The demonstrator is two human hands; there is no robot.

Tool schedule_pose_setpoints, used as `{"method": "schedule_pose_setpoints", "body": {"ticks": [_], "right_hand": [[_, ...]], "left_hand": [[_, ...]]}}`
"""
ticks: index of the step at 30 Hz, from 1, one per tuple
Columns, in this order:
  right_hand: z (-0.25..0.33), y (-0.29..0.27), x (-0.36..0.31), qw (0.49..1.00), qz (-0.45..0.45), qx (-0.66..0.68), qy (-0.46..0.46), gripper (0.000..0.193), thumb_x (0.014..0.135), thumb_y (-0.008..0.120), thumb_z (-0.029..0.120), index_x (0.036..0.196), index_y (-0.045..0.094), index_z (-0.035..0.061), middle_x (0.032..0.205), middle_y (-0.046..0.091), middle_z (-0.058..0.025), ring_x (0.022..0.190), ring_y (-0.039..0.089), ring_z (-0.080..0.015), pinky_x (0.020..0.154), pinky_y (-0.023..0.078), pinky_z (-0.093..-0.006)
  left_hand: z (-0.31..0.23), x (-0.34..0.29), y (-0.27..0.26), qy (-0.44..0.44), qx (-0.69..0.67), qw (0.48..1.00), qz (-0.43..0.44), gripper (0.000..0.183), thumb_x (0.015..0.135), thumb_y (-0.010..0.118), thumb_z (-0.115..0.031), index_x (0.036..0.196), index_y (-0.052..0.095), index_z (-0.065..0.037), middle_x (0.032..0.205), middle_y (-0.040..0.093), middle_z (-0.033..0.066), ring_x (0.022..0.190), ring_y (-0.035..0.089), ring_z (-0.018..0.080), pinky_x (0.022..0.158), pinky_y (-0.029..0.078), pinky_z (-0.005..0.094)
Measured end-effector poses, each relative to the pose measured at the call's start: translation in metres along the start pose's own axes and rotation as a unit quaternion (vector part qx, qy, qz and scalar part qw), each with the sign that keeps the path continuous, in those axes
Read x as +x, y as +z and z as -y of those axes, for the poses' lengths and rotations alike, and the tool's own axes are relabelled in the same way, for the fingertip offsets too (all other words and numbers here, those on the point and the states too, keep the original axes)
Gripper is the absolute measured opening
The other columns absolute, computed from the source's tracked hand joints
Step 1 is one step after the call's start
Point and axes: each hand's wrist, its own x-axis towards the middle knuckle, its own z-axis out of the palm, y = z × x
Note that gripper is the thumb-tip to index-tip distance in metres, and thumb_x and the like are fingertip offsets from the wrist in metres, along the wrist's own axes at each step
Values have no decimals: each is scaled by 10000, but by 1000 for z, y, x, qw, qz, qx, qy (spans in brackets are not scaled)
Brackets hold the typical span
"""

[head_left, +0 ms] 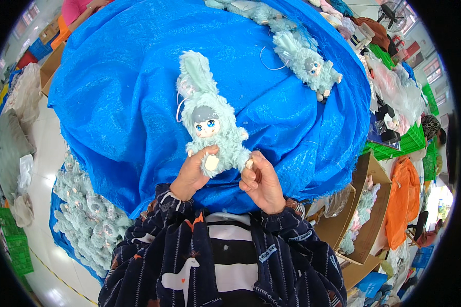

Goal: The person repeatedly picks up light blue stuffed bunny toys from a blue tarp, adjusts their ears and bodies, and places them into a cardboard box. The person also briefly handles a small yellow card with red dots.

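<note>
A pale mint plush doll (225,138) with long rabbit ears and a blue-eyed vinyl face lies face up before me, its ears pointing away. A white loop cord hangs beside its head. My left hand (192,171) is closed round its lower body, the thumb next to one round cream foot pad. With my right hand (263,181) I pinch the doll's other foot between thumb and fingers. A second plush doll (310,66) of the same kind lies farther off to the right, its cord looped on the blue tarp (138,102).
More mint plush (264,13) lies along the tarp's far edge. A heap of dolls (89,220) fills the lower left. At right stand an open cardboard box (376,215) with plush inside, a green crate (404,143) and an orange bag (402,204). Another person's arm (89,10) shows at the far left.
</note>
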Motion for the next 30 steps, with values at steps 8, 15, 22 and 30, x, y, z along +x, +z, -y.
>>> {"method": "schedule_pose_setpoints", "body": {"ticks": [8,15,22,30], "right_hand": [[2,-3,2,958,-38,-261,-116,104,809,541,83,819,439,72,611,487,-12,482,437,-73,491,418,-229],[9,-13,4,529,93,-724,-433,187,684,653,40,773,489,49,664,578,-91,509,554,-163,482,434,-256],[18,-3,-4,932,-30,-345,-103,43,788,515,57,801,476,44,593,463,33,494,457,-54,453,393,-204],[11,22,-6,910,-42,-364,-191,166,833,554,118,971,533,29,564,524,-15,466,473,-56,415,361,-192]], "left_hand": [[4,2,6,27,75,995,-59,345,762,587,-37,1096,508,0,993,586,82,881,582,162,748,478,288],[-9,5,6,55,120,989,-72,354,739,588,8,1084,509,22,984,591,97,858,591,182,736,483,295],[-3,9,2,13,103,994,-17,353,771,587,-27,1109,496,15,1012,581,97,876,587,186,754,482,299],[6,18,14,67,98,992,-42,325,793,581,-52,1104,500,-6,1005,580,83,904,571,174,750,471,289]]}}
